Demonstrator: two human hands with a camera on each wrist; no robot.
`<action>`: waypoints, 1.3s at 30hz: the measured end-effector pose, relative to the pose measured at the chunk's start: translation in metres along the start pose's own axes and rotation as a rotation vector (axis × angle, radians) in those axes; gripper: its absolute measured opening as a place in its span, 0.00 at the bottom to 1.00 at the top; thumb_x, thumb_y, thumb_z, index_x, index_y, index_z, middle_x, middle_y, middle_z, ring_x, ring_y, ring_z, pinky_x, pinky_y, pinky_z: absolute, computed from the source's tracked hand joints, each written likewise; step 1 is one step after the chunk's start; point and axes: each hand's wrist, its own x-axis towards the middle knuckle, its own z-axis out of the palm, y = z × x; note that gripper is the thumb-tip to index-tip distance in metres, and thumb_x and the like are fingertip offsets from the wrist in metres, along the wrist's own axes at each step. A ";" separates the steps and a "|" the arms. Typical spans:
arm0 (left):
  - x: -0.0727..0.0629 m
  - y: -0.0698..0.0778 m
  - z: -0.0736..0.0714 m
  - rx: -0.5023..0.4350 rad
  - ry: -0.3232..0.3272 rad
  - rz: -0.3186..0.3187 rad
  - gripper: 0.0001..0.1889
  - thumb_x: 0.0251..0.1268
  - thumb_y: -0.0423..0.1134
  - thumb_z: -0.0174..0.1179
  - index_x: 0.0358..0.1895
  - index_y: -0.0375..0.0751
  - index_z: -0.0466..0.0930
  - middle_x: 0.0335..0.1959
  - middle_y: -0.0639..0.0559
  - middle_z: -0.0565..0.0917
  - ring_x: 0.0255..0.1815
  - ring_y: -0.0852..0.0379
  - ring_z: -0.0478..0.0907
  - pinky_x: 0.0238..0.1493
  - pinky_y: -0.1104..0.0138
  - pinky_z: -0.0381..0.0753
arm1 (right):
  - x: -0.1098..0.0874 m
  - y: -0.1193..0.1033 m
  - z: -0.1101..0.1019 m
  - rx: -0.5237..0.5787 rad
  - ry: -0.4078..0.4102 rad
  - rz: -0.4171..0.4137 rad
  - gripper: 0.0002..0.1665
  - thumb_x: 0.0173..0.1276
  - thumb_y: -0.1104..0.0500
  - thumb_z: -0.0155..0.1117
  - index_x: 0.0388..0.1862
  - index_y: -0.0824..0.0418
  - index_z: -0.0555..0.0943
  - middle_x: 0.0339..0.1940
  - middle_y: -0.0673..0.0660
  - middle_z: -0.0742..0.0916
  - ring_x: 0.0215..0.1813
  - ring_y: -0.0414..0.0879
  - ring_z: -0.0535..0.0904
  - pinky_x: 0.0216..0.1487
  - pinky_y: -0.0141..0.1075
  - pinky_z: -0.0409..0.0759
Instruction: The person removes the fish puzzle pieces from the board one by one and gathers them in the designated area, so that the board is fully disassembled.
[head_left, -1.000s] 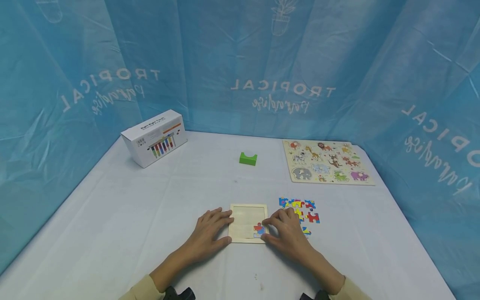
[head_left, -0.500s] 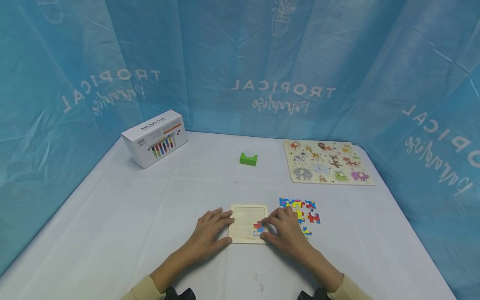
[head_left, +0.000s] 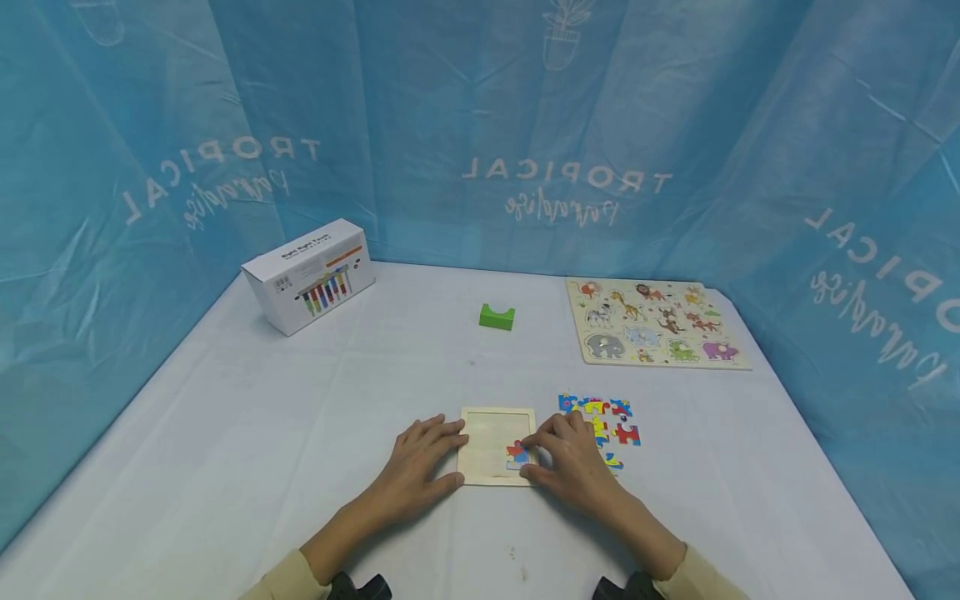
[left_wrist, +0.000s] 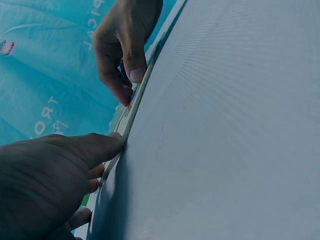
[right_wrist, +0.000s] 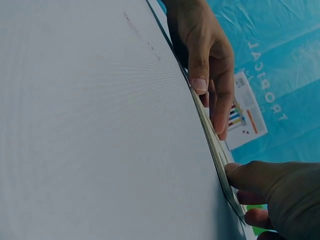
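A square wooden puzzle tray (head_left: 483, 446) lies flat on the table between my hands. Along its left edge rests my left hand (head_left: 412, 471), with fingertips and thumb touching the rim and the fingers fairly straight. My right hand (head_left: 573, 467) reaches over the tray's right rim. Its thumb and index finger pinch a red and blue jigsaw piece (head_left: 515, 454) in the lower right part of the tray, partly hidden by the fingers. Beside the tray, partly behind the right hand, several loose jigsaw pieces (head_left: 626, 435) lie in red, yellow and blue.
A green block with a curved notch (head_left: 497, 318) stands farther back. A wooden animal peg board (head_left: 660, 325) lies at the back right, and a white box (head_left: 311, 275) stands at the back left. Blue printed curtains (head_left: 420, 125) enclose the white table (head_left: 300, 417).
The jigsaw piece has shifted slightly up and left within the tray, the right fingertips moving with it. My left hand has stayed at the tray's left edge.
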 end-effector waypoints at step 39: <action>0.000 0.001 -0.001 0.004 0.015 0.014 0.24 0.56 0.41 0.64 0.58 0.40 0.76 0.65 0.46 0.73 0.70 0.40 0.62 0.66 0.40 0.56 | -0.001 0.006 -0.013 -0.019 0.093 -0.066 0.17 0.44 0.54 0.78 0.36 0.50 0.86 0.36 0.49 0.81 0.42 0.44 0.66 0.45 0.42 0.64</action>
